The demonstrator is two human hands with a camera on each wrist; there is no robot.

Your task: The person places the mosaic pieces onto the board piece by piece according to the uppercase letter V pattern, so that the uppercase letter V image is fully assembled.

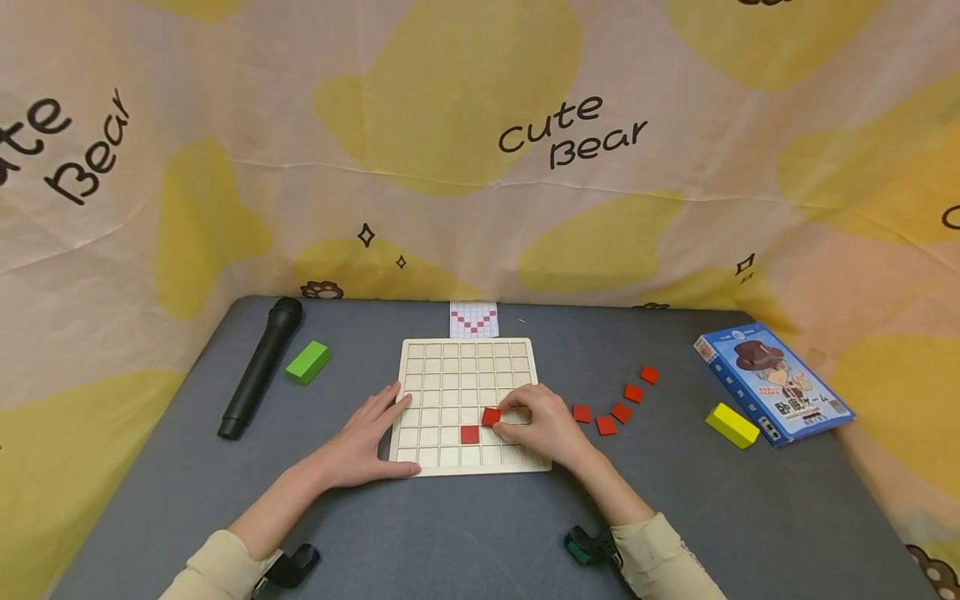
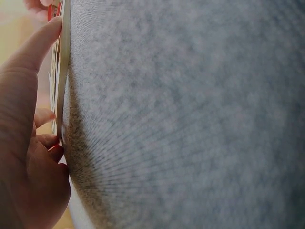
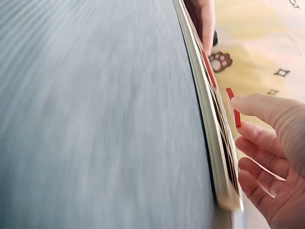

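Observation:
A pale wooden grid board [image 1: 438, 374] lies on the dark grey table. One red square tile [image 1: 469, 435] sits in a cell near the board's lower middle. My right hand [image 1: 542, 423] pinches another red tile [image 3: 234, 108] between thumb and fingers; the right wrist view shows it tilted on edge, just off the board. My left hand [image 1: 360, 442] rests along the board's left side with the fingers spread and the thumb at the lower left corner. In the left wrist view the thumb [image 2: 35, 45] touches the board's edge.
Several loose red tiles [image 1: 606, 426] lie right of the board. A card with a red V-shaped pattern [image 1: 474, 319] is behind it. On the left are a black microphone [image 1: 262, 367] and a green block [image 1: 308, 362]; on the right, a yellow block [image 1: 732, 426] and a blue box [image 1: 776, 383].

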